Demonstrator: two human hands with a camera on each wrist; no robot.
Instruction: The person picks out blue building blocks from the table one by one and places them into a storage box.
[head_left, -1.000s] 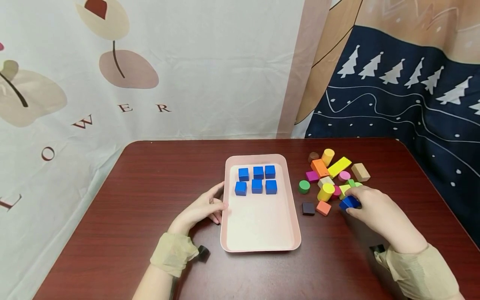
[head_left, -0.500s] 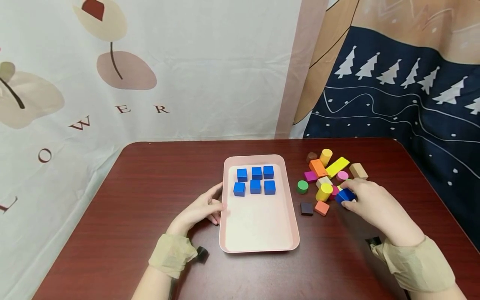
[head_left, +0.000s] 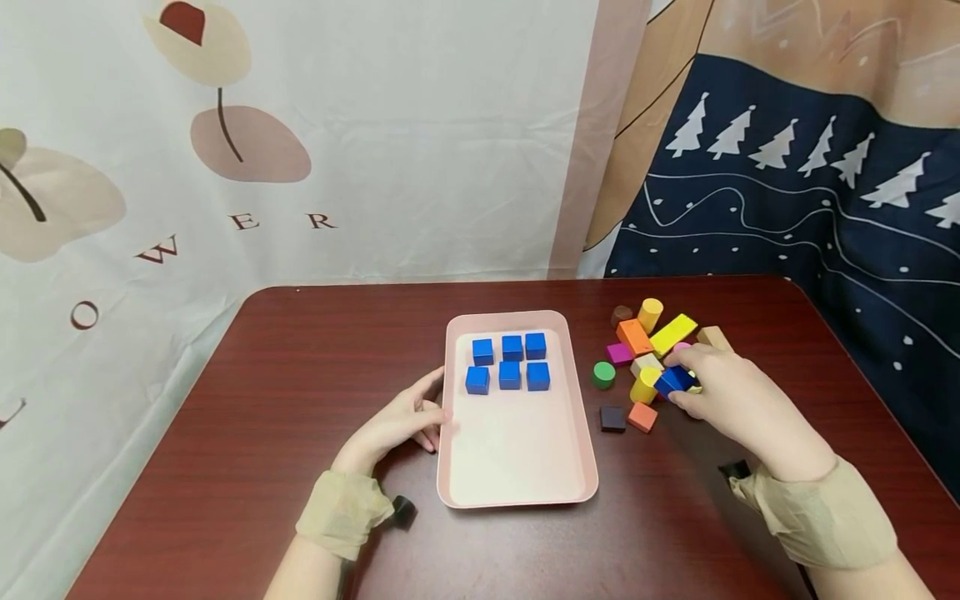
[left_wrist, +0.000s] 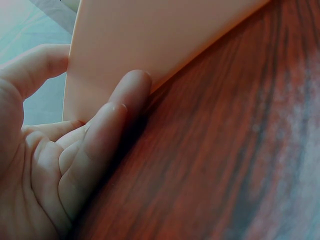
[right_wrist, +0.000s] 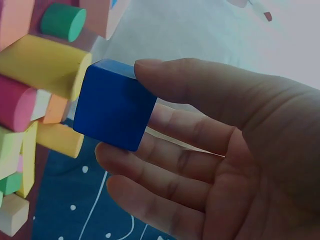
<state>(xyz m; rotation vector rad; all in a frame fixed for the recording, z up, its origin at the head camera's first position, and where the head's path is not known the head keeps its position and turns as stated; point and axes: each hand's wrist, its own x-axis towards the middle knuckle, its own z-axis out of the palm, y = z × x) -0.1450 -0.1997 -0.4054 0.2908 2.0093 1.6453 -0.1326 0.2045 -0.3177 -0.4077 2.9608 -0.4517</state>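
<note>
My right hand (head_left: 738, 408) pinches a blue cube (head_left: 672, 382) between thumb and fingers, above the near side of a pile of coloured blocks. Up close in the right wrist view, the thumb presses on one side of the blue cube (right_wrist: 116, 107) and the fingers lie behind and below it. A pale pink tray (head_left: 517, 454) lies at the middle of the table, with two rows of three blue cubes (head_left: 509, 376) in its far half. My left hand (head_left: 393, 425) holds the tray's left edge, thumb over the rim and fingers against the outer wall (left_wrist: 120, 40).
On the dark red-brown table (head_left: 300, 367), the pile right of the tray includes a green cylinder (head_left: 603, 375), a yellow cylinder (head_left: 644, 385), an orange block (head_left: 634, 337) and a long yellow block (head_left: 673, 335). A black block (head_left: 612, 419) and a coral block (head_left: 642, 417) lie nearest. Printed cloths hang behind.
My right hand has lifted the blue cube slightly and carried it left and away from me, over the pile. The left hand keeps its place at the tray. The head view has shifted slightly.
</note>
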